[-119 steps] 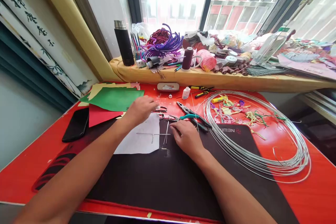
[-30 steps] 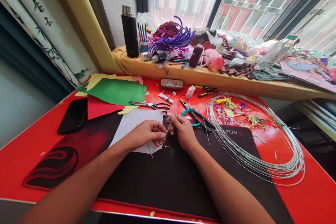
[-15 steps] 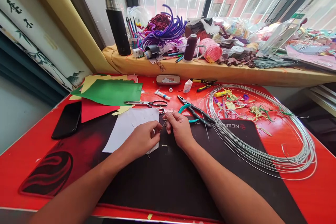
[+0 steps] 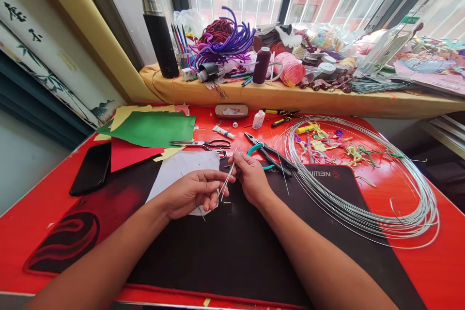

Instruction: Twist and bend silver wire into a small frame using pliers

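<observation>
Both my hands meet over a black desk mat (image 4: 232, 247) at the middle of a red table. My right hand (image 4: 250, 177) pinches the upper end of a few short wire pieces (image 4: 225, 183), whose top is bent into a small loop. My left hand (image 4: 192, 193) is closed around the lower ends of the same wires. A white paper sheet (image 4: 174, 169) lies under my left hand. Scissors (image 4: 203, 144) and teal-handled pliers (image 4: 267, 154) lie just beyond the hands.
A big coil of silver wire (image 4: 359, 179) fills the right side, with coloured scraps (image 4: 327, 147) inside it. Green (image 4: 152, 128), red and yellow papers and a black phone (image 4: 90, 168) lie left. A glue tube (image 4: 223, 131) and small bottle (image 4: 258, 119) sit farther back. The windowsill holds a flask (image 4: 158, 38) and craft clutter.
Four seconds ago my hands were apart on the table, the left by the scissors. Since then both lifted the wire pieces; the left hand has slid a little lower along them.
</observation>
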